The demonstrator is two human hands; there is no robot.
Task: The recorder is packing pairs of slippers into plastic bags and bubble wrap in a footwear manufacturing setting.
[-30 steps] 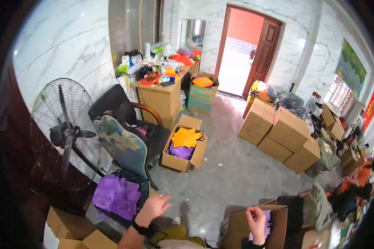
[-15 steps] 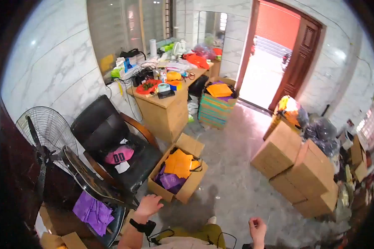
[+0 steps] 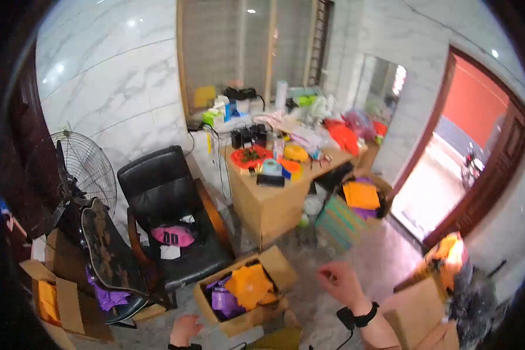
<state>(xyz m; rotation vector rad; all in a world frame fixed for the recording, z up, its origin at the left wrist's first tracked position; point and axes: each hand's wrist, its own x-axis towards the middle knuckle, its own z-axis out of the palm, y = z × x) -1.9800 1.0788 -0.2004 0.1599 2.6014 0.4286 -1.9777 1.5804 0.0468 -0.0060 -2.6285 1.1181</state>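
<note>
My left hand [image 3: 185, 329] is low in the picture, beside the near left corner of an open cardboard box [image 3: 245, 328]. Its fingers are apart and nothing shows in them. My right hand [image 3: 339, 283] is raised over the floor to the right of that box, with a black band [image 3: 366, 315] on its wrist. Its fingers bend inward and are smeared by motion; a dark patch shows among them, and I cannot make out whether it is a held thing. Folded orange cloth [image 3: 251, 287] and purple cloth [image 3: 226, 302] lie in the box.
A black armchair [image 3: 157, 169] holds a pink cap [image 3: 174, 236]. A cluttered wooden desk [image 3: 262, 216] stands behind the box. Left are a fan [image 3: 90, 163] and a second open carton [image 3: 70, 303]. A striped box [image 3: 341, 224], a doorway and stacked cartons [image 3: 417, 309] are right.
The view has swung left and lifted, so the room sits further right. My right hand has risen and reached forward; my left hand now sits lower in the picture.
</note>
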